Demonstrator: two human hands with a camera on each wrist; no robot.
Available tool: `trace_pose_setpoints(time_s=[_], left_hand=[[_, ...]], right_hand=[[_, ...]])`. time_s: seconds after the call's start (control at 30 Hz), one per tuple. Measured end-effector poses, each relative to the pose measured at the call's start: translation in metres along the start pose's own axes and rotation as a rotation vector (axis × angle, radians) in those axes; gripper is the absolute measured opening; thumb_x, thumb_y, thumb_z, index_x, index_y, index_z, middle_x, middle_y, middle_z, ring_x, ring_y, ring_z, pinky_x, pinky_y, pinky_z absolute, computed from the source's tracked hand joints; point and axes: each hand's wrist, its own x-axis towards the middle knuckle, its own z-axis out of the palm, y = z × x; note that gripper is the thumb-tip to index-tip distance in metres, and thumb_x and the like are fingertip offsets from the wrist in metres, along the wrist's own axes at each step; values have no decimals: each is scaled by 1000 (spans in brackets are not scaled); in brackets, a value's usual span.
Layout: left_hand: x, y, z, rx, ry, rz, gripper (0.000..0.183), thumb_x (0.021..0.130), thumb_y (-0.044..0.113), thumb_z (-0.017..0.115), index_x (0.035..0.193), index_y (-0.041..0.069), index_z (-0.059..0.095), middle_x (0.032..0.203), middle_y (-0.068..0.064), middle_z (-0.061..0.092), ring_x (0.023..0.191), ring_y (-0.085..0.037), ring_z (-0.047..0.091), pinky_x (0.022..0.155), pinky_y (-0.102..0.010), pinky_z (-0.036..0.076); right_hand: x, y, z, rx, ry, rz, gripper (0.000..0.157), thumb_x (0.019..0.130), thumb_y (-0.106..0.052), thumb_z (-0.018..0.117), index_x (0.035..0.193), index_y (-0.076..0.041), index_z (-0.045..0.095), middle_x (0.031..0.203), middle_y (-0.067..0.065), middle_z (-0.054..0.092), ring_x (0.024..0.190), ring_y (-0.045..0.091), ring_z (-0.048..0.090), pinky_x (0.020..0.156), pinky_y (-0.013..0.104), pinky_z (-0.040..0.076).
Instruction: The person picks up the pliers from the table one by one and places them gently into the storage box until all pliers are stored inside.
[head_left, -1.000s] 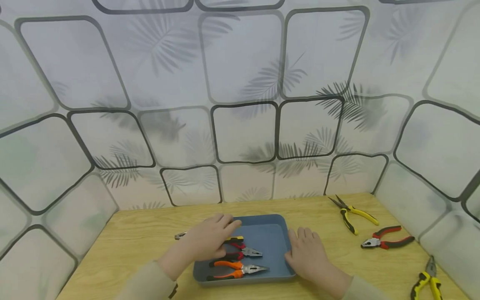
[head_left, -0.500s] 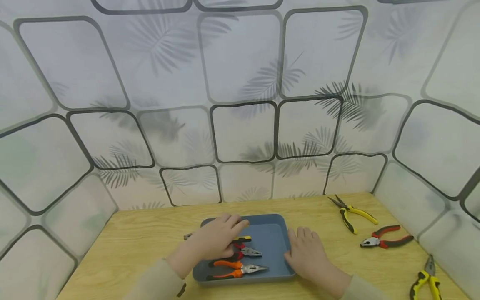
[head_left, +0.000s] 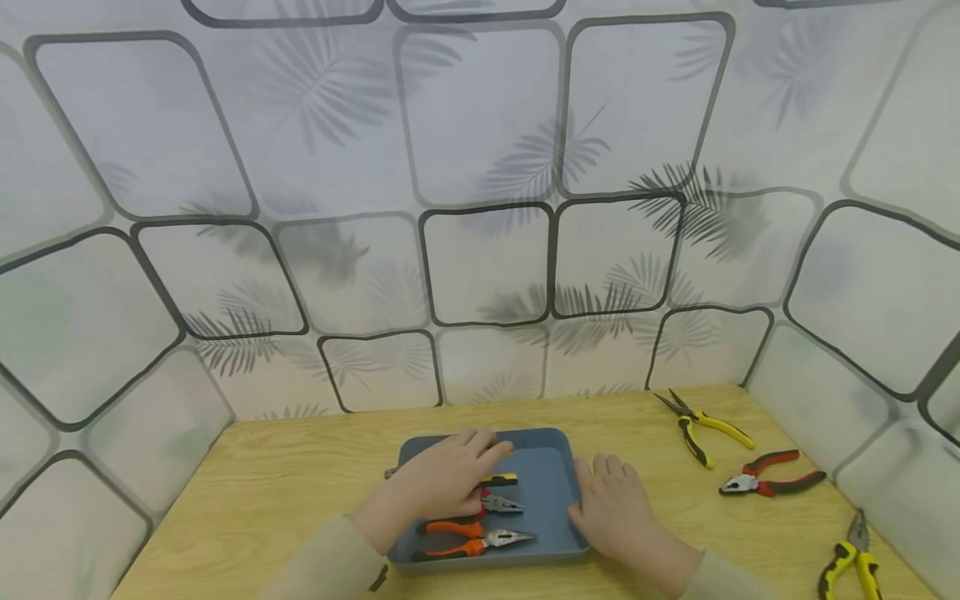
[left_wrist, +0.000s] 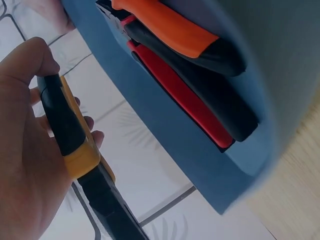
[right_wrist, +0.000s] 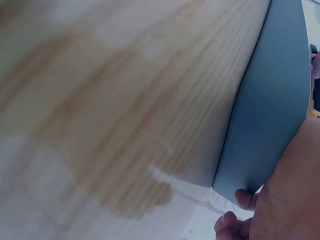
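- Gripping is done by the left hand (head_left: 450, 475), whose fingers are curled round black-and-yellow pliers (left_wrist: 84, 159), held over the blue tray (head_left: 547, 492).
- In the head view most of that tool is hidden; a grey tip (head_left: 390, 472) left of the hand seems to be its end.
- The right hand (head_left: 613, 504) is rested against the tray's right side, fingers extended along the outside.
- Inside the tray, red-and-black pliers (head_left: 501, 503) are laid just beyond orange-handled pliers (head_left: 480, 537), heads turned to the right.
- On the counter (head_left: 300, 467), well to the right, yellow-handled pliers (head_left: 697, 416), red-handled pliers (head_left: 763, 487) and yellow-grip pliers (head_left: 852, 546) are spread apart.
- Behind, the wall (head_left: 487, 267) is patterned with leaves.
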Motion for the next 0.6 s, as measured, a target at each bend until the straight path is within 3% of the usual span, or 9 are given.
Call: trace_pose_setpoints(time_s=[0.17,0.4,0.6], left_hand=[[5,1,2,-19,-10,1,68,98,26,71,159,14,43,142,-3,55,108,-13,55,92,-27,54],[9,1,5,-36,-26,14,66,97,19,67,158,13,43,138,-3,54,94,-11,43,81,-25,43],[9,0,7,-55,-39,-14,65,98,18,67,158,14,43,141,-2,54,99,-11,50,83,-25,47]], right_hand=[[1,0,1,7,0,3,41,92,-31,67,122,-3,59,94,14,54,90,29,53,81,49,50],[1,0,1,13,-7,0,46,92,-33,67,126,-2,60,98,16,58,95,31,57,88,52,52],[1,0,-1,13,-9,7,47,93,-32,67,128,-2,60,100,16,58,97,32,57,87,52,52]])
